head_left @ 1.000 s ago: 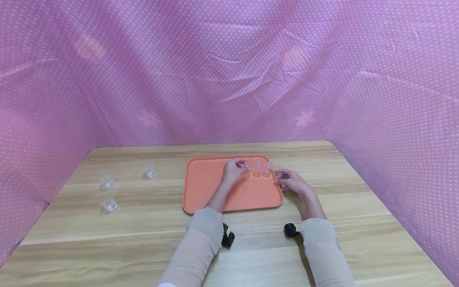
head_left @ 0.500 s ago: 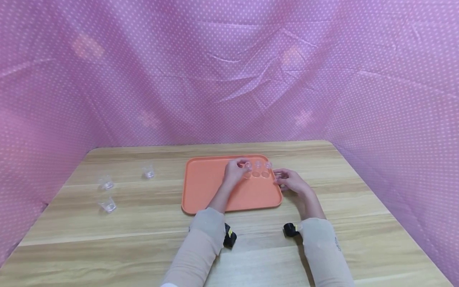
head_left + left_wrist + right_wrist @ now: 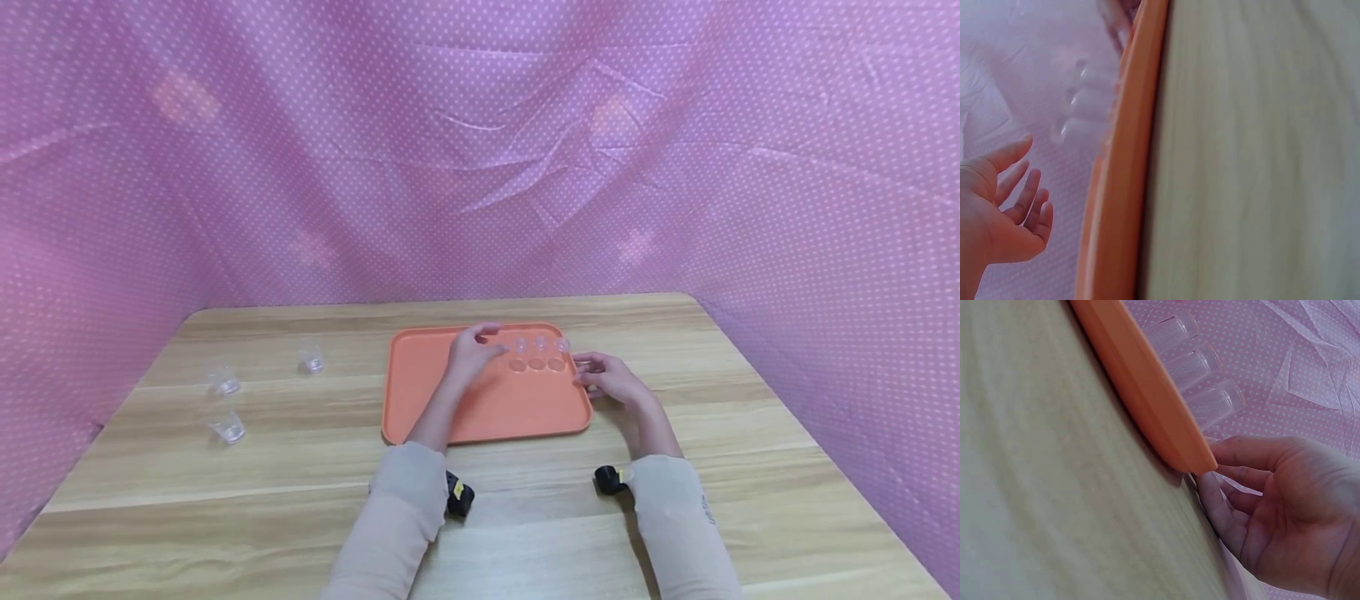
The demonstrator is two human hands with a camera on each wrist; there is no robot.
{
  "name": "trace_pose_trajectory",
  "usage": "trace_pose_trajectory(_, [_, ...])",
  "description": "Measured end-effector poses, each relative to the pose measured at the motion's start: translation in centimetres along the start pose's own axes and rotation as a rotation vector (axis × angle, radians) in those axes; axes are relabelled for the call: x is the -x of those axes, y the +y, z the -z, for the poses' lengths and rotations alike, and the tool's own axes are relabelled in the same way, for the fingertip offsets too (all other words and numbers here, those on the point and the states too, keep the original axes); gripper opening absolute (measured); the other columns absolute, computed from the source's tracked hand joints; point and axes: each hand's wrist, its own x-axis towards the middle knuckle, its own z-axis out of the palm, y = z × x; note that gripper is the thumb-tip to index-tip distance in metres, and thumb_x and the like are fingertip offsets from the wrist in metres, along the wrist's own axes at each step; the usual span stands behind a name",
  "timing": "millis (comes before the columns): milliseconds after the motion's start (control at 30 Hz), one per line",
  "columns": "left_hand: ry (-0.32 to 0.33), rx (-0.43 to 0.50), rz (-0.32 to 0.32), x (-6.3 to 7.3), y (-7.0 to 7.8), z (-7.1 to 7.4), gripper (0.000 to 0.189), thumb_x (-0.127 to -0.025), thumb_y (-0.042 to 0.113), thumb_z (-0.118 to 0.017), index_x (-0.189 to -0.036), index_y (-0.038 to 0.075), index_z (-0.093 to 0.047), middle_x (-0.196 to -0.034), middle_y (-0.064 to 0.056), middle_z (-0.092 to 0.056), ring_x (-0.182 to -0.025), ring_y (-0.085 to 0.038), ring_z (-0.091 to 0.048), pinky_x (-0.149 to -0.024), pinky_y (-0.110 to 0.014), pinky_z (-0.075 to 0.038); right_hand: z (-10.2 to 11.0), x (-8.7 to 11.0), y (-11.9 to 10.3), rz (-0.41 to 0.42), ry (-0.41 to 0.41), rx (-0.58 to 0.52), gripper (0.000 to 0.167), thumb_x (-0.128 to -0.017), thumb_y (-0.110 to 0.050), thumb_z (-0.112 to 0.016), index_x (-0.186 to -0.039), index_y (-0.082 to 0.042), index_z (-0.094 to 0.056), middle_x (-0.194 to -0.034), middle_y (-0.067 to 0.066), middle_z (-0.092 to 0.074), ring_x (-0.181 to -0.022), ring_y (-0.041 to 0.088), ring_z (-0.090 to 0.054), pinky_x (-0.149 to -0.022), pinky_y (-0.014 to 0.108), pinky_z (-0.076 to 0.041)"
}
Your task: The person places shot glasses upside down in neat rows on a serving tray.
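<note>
Three small clear cups (image 3: pixel 541 354) stand in a row near the right end of an orange tray (image 3: pixel 495 412), their wider rims seemingly downward. My left hand (image 3: pixel 468 357) hovers over the tray just left of that row, thumb and fingers apart around nothing. Its palm and spread fingers show in the left wrist view, apart from the cups (image 3: pixel 1075 100). At the tray's right edge my right hand (image 3: pixel 611 379) holds the rim. Seen from the right wrist, thumb and forefinger of that hand (image 3: pixel 1291 506) pinch the tray's corner (image 3: pixel 1172 434), close beside the cups (image 3: pixel 1216 403).
Toward the left of the wooden table (image 3: pixel 300 517) are three more clear cups: one farther back (image 3: pixel 313 359), one at mid-left (image 3: pixel 225 381) and one nearer (image 3: pixel 228 427). A pink dotted curtain (image 3: pixel 480 150) encloses the table's back and sides.
My left hand has let go of the leftmost cup in the row and drawn back to the left, its fingers spreading. The right hand stays at the tray's edge.
</note>
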Motion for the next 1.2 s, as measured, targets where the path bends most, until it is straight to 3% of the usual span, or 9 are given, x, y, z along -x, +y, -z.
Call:
trace_pose_trajectory(267, [0.046, -0.012, -0.021, 0.4, 0.0, 5.0, 0.039, -0.076, 0.010, -0.074, -0.113, 0.005, -0.063, -0.115, -0.010, -0.060, -0.105, -0.030, -0.050, -0.081, -0.037, -0.044, -0.2, 0.3, -0.2, 0.000, -0.003, -0.029, 0.045, -0.087, 0.006, -0.051, -0.131, 0.009, -0.039, -0.106, 0.020, -0.053, -0.085, 0.016, -0.057, -0.074, 0.034, -0.052])
trace_pose_trajectory(467, [0.136, -0.018, -0.017, 0.8, -0.5, 9.2, 0.039, -0.077, 0.010, -0.074, -0.113, 0.002, -0.062, -0.116, -0.013, -0.059, -0.104, -0.031, -0.051, -0.081, -0.037, -0.043, -0.2, 0.4, 0.0, -0.008, -0.001, -0.017, 0.045, -0.088, 0.005, -0.050, -0.132, 0.009, -0.038, -0.108, 0.023, -0.053, -0.084, 0.016, -0.058, -0.074, 0.033, -0.052])
trace_pose_trajectory(933, [0.338, -0.020, 0.142, 2.8, -3.8, 18.5, 0.043, -0.081, 0.015, -0.070, -0.121, 0.005, -0.057, -0.122, -0.012, -0.055, -0.112, -0.026, -0.045, -0.087, -0.034, -0.040, -0.2, 0.2, -0.1, -0.024, 0.001, 0.006, 0.045, -0.088, 0.004, -0.052, -0.132, 0.008, -0.039, -0.108, 0.022, -0.052, -0.086, 0.018, -0.057, -0.075, 0.033, -0.052])
trace_pose_trajectory(1200, [0.396, 0.065, 0.235, 4.1, -5.1, 21.6, 0.052, -0.083, 0.020, -0.069, -0.129, 0.007, -0.051, -0.131, -0.015, -0.042, -0.118, -0.025, -0.037, -0.093, -0.032, -0.040, -0.3, 0.2, -0.3, -0.020, 0.006, 0.027, 0.044, -0.088, 0.003, -0.052, -0.131, 0.008, -0.040, -0.109, 0.023, -0.052, -0.089, 0.020, -0.056, -0.075, 0.034, -0.052])
